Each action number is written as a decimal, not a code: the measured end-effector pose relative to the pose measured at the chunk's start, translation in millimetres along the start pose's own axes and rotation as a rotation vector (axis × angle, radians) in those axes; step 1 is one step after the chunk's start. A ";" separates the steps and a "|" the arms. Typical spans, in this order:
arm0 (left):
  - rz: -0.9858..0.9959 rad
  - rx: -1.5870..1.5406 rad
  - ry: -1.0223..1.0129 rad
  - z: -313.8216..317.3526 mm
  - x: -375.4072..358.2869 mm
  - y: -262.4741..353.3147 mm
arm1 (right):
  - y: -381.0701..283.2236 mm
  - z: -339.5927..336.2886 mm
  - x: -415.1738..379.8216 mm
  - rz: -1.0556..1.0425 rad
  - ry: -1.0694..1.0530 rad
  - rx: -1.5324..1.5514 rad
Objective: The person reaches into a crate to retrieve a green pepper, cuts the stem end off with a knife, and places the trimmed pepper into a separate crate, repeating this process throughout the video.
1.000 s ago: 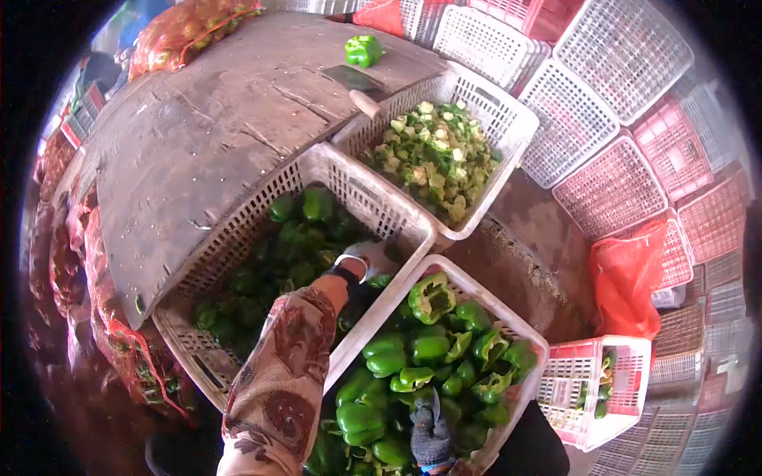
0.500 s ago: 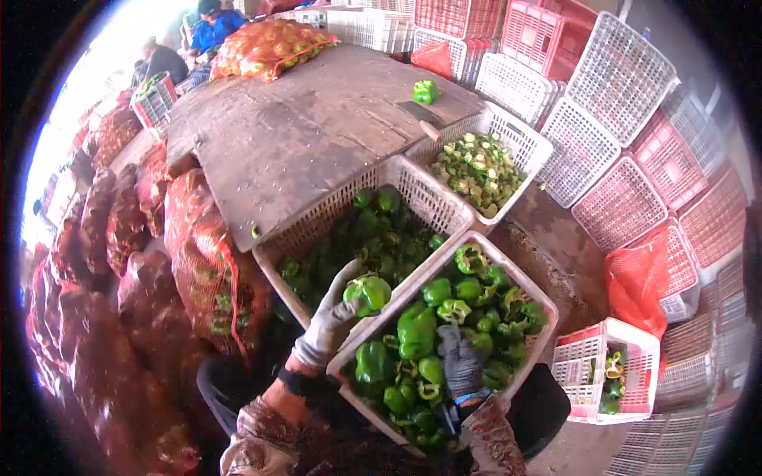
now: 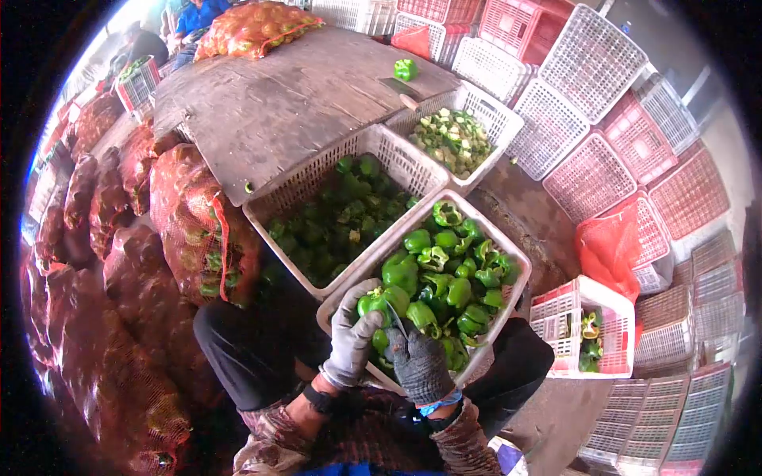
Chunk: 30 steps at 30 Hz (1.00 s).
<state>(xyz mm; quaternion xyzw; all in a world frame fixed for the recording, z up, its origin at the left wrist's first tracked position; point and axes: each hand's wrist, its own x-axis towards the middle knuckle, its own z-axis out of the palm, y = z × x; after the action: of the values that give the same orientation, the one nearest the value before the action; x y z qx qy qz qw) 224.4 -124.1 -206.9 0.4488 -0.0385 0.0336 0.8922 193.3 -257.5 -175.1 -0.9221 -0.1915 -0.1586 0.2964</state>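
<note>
My left hand (image 3: 348, 341), in a pale glove, is closed around a green bell pepper (image 3: 371, 303) over the near left side of a crate (image 3: 520, 274) of bell peppers. Close beside it, my right hand (image 3: 423, 366), in a dark grey glove, is closed on a knife (image 3: 396, 317). The thin blade rests against the held pepper, while the handle is hidden in the fist. Whole and opened green peppers fill the crate below both hands. Just beyond stands a larger crate (image 3: 305, 279) with green pepper pieces lying deep inside.
A white crate (image 3: 508, 127) of pale pepper cores stands behind. On the wooden board (image 3: 262, 103) lie a single pepper (image 3: 406, 70), a knife (image 3: 406, 100) and a filled net sack (image 3: 258, 30). Net sacks (image 3: 194, 214) line the left; stacked crates (image 3: 591, 63) the right. Another person (image 3: 202, 17) sits far back.
My left hand has come down and nearer with the pepper. My right hand has moved left out of the peppers to meet it, the knife blade now against the pepper.
</note>
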 end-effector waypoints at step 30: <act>-0.460 -0.166 0.216 14.8 -18.6 -52.4 | 35.8 22.5 -35.5 0.597 0.214 0.734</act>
<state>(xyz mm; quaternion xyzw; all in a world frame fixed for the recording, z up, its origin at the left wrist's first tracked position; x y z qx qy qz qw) 210.3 -167.6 -241.8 0.3648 0.1575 -0.1258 0.9090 182.2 -279.8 -224.4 -0.7498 0.0699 -0.0827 0.6527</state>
